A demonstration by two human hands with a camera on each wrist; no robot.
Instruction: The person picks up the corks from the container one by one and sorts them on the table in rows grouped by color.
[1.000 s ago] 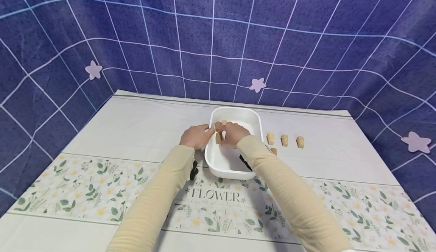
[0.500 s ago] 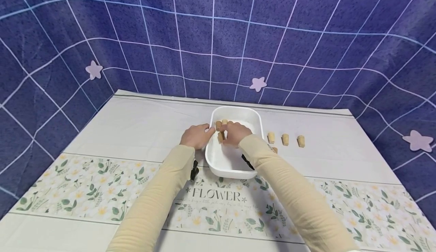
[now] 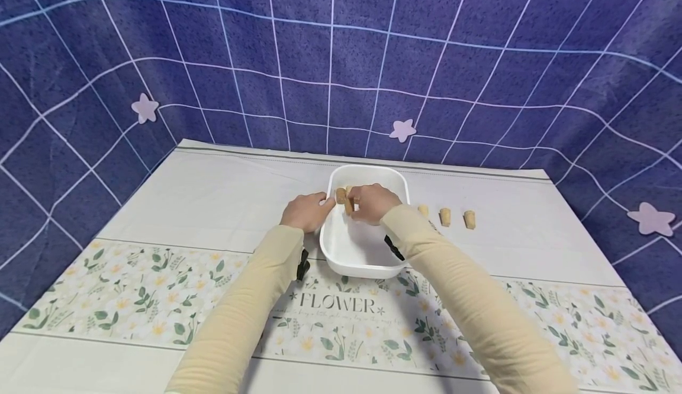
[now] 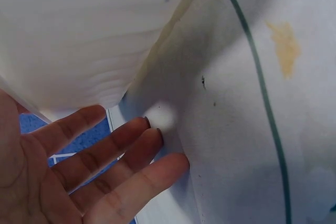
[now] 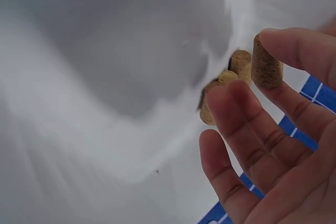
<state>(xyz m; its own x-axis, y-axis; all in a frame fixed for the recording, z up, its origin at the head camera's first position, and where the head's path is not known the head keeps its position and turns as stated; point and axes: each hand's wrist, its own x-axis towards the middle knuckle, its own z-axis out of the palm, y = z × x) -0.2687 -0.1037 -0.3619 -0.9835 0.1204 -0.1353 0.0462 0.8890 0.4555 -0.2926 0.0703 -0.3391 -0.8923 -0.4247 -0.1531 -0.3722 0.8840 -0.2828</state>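
My right hand [image 3: 373,202] is inside a white plastic tub [image 3: 363,272], pinching a cork stopper [image 5: 266,66] between thumb and a finger; its other fingers are spread. Several more corks [image 5: 240,62] lie against the tub's wall just beyond those fingers, one of them a darker cork [image 3: 341,196] near the left wall. At the tub's left rim, my left hand [image 3: 306,212] holds the edge, thumb over the rim. In the left wrist view its fingers [image 4: 149,179] reach along the outer wall, the index finger right at it, while the thumb is hidden.
Right of the tub, tapered corks stand in a row, including a middle cork [image 3: 445,217] and a far-right cork [image 3: 469,219]. A white tablecloth [image 3: 240,187] with a floral band covers the table. Behind hangs a blue gridded curtain [image 3: 298,51].
My right hand has lifted its cork from beside the left wall and shifted it slightly back and right, toward the corks at the tub's far part. The left hand stays on the rim.
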